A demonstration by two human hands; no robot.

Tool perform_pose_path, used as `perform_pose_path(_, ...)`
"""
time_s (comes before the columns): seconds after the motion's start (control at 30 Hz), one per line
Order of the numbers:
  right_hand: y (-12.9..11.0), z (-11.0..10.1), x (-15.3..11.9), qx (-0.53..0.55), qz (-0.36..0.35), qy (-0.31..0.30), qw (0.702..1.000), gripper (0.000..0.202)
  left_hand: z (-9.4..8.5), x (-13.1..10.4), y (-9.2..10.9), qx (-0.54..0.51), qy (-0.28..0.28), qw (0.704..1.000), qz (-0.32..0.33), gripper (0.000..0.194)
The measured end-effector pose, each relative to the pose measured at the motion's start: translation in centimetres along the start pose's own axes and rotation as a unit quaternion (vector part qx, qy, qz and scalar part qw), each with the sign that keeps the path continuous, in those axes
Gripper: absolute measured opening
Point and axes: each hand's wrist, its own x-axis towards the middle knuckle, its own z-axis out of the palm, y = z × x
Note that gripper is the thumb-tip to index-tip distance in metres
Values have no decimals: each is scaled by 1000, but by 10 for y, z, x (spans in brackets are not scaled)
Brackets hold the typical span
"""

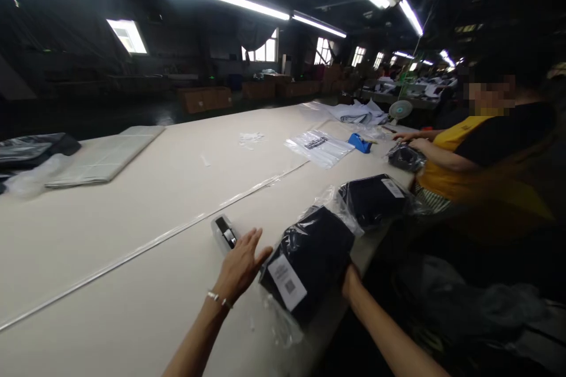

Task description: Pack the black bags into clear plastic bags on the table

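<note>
A dark folded garment in a clear plastic bag (321, 253) lies near the table's front edge, with a white label on its near left part. My left hand (243, 262) is just left of the bag, its fingers spread and nothing held. Beyond its fingertips lies a grey tape dispenser (224, 232). My right hand (351, 280) is at the right side of the bag, and its fingers are hidden behind or under it. A second bagged dark garment (374, 197) sits behind and to the right.
A person in yellow and black (469, 159) handles another dark bag (404, 156) at the right. On the table (145, 300) are a blue tape dispenser (360, 142), printed clear bags (319, 147), white slips (251, 138) and folded grey sheets (106, 159) at left.
</note>
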Motion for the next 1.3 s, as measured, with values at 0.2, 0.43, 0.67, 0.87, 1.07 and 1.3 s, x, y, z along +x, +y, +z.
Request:
perform_pose_path(0.2,2,-44,1,54,102,0,993,45,7,103,9,-71,-83,994,2,67)
perform_pose_path(0.43,6,-51,-16,80,138,-66,985,76,33,162,-4,-148,-138,975,-91,89)
perform_pose_path(0.67,-3,2,-32,122,174,-228,950,61,52,141,32,-219,-226,949,-18,80)
perform_pose_path(0.87,-4,11,-31,142,183,-209,950,45,43,128,39,-242,-203,949,-6,82)
perform_pose_path(1.07,-11,-22,-15,114,196,-197,954,53,34,99,35,-166,-32,984,-49,79)
perform_pose_path(1.3,-62,-68,60,126,70,-52,988,60,101,-28,4,-127,285,926,-210,75)
